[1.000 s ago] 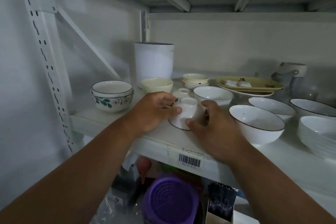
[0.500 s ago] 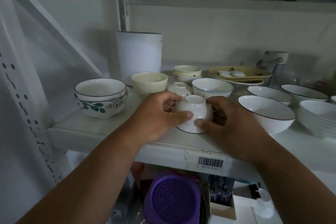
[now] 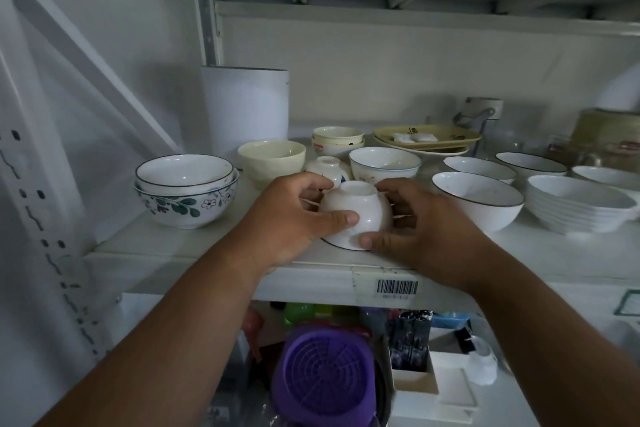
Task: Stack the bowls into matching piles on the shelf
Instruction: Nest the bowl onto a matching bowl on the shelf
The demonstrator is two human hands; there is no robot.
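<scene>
While both hands grip it, upturned bowl [image 3: 356, 215] sits near the front edge of shelf [image 3: 194, 253]. Left hand [image 3: 291, 218] and right hand [image 3: 419, 229] curl around its sides, thumbs pressed on the near wall. Leaf-patterned stack [image 3: 187, 191] stands left, well apart.

Storeroom: barcoded shelf [image 3: 207, 253], crockery
</scene>
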